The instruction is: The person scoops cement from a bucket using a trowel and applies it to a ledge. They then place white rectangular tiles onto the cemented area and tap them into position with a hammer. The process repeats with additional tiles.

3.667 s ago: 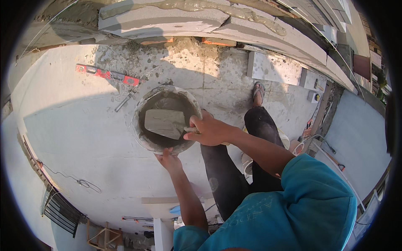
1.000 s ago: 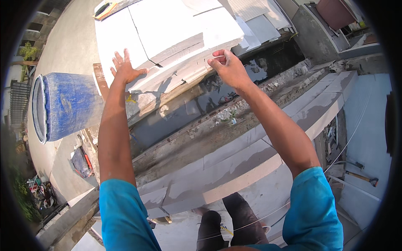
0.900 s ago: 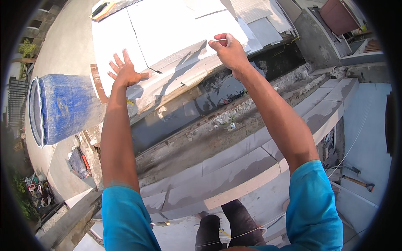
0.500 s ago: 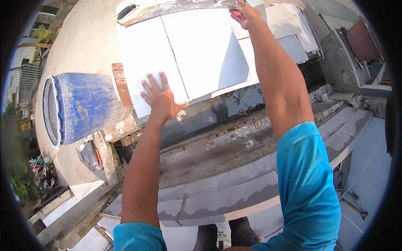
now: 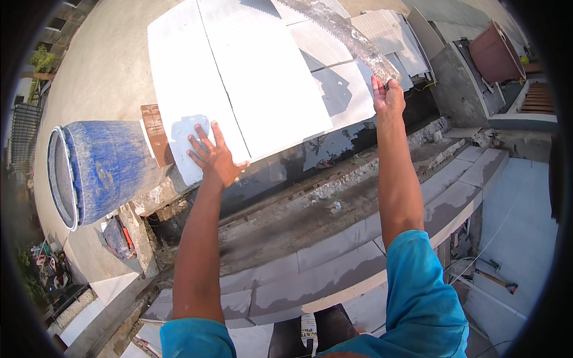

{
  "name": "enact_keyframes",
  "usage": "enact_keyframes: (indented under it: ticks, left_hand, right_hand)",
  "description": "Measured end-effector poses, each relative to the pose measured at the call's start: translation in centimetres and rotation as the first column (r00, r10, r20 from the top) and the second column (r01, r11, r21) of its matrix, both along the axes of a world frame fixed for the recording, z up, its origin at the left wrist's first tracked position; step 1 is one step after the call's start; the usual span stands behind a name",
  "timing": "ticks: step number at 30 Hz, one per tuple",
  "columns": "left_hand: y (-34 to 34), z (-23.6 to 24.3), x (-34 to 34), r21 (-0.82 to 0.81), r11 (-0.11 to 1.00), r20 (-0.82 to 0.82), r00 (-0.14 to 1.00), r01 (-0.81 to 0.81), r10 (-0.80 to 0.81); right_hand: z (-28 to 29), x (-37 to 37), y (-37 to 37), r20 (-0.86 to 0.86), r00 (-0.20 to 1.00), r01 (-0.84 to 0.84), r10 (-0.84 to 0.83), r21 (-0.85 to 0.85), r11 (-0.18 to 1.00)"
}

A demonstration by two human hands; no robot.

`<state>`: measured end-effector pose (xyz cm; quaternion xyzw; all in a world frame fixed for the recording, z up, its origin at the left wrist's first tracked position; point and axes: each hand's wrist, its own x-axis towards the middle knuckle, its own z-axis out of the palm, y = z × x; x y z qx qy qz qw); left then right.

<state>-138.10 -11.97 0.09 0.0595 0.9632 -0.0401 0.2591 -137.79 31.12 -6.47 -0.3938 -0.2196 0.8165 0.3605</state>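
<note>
My left hand (image 5: 216, 160) lies with fingers spread on the near left part of white blocks (image 5: 250, 77), split by a thin dark seam. My right hand (image 5: 388, 94) grips the end of a long, worn handsaw blade (image 5: 352, 37) with a toothed edge, at the right of the blocks. The blade runs diagonally up and left to the top edge of the view, where its other end is out of sight. A brown board (image 5: 154, 134) sits beside the blocks' left side.
A blue drum (image 5: 104, 170) lies on its side at left. Below the blocks runs a dark water channel (image 5: 256, 185). A pale block wall (image 5: 316, 280) curves across the foreground. Loose sheets (image 5: 388, 33) and a maroon bin (image 5: 492, 53) are at upper right, tools (image 5: 495, 283) at lower right.
Earlier, my hands held a mortar bucket and trowel. Later both were at the blocks. Since half a second ago, my right hand has brought the saw's end down and rightward, angling the blade diagonally.
</note>
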Motion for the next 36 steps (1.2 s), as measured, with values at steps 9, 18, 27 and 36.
enact_keyframes:
  ticks: [9,18,27,36]
  left_hand:
    - [1.2,-0.2,-0.3,0.043,0.999,0.016,1.0,-0.001,0.001]
    - [-0.9,-0.7,0.0,-0.024,1.0,0.035,0.999,-0.012,0.013]
    - [-0.2,-0.9,-0.1,0.047,0.999,0.03,0.999,0.019,-0.02]
    - [0.3,0.4,0.1,0.134,0.991,-0.014,1.0,0.027,-0.025]
  right_hand:
    - [-4.4,-3.5,-1.4,0.255,0.956,0.162,-0.143,-0.058,0.985]
    - [0.3,9.4,-24.4,0.592,0.798,-0.385,0.109,0.363,0.848]
    - [0.4,0.2,-14.3,0.539,0.842,-0.27,0.027,0.376,0.886]
    - [3.9,-1.0,-5.4,0.607,0.167,-0.981,0.777,0.022,0.194]
